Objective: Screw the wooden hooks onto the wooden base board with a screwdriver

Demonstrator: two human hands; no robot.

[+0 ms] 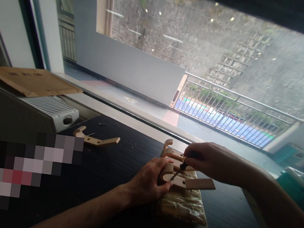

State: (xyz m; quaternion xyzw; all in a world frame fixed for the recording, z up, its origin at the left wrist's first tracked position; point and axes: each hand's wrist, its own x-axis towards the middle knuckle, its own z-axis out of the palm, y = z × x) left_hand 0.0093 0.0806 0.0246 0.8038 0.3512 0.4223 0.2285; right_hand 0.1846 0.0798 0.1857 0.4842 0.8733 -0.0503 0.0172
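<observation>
My left hand (147, 182) is closed around the near end of a pale wooden hook-shaped piece (196, 182), pressing it down on a stack of similar wooden pieces (173, 154). My right hand (213, 161) grips a small dark-handled screwdriver (179, 170), whose tip rests on the top wooden piece beside my left thumb. The stack sits on a clear plastic packet of wooden parts (183, 208) on the black table (104, 175).
Another wooden hook piece (95, 138) lies to the left with a small screw (102, 124) near it. A white heater (54, 110) and brown cardboard (30, 80) stand at the far left. A window (203, 61) runs behind the table. A teal object (297, 181) is at right.
</observation>
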